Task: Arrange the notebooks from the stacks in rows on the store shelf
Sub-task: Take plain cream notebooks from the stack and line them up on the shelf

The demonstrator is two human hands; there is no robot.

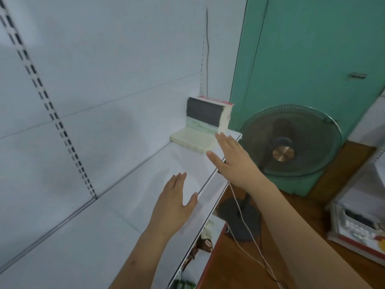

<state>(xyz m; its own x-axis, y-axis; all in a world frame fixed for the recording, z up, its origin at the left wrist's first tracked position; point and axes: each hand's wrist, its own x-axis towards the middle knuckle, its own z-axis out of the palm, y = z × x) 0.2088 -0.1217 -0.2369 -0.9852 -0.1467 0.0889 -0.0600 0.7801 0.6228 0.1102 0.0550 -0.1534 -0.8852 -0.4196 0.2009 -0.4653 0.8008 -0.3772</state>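
A tall stack of notebooks point(206, 114) with dark and pale green spines stands at the far right end of the white store shelf point(145, 184). A low, cream-coloured pile of notebooks point(191, 139) lies flat in front of it. My right hand point(231, 159) hovers with straight fingers just in front of the low pile, its fingertips near the pile's right corner, holding nothing. My left hand point(175, 203) is held flat above the bare shelf, nearer to me, also holding nothing.
A standing fan point(291, 140) sits on the wooden floor right of the shelf end, with a white cord point(245, 226) trailing below my right arm. A teal wall panel stands behind it. Boxes of goods point(358, 230) are at the right edge. Items show on a lower shelf point(200, 247).
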